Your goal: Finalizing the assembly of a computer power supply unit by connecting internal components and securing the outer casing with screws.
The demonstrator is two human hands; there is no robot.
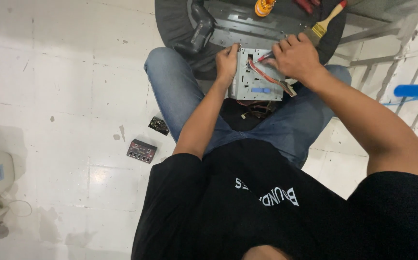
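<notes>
Grey metal chassis [254, 79] on lap

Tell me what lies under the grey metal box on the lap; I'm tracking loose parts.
Under the grey metal box, a bundle of coloured wires with a small white plug hangs out over the jeans. The box covers whatever else sits beneath.

The metal chassis [255, 79] is showing a dull grey finish. Left of it, the white floor tiles [64, 86] are looking glossy and scuffed.
</notes>
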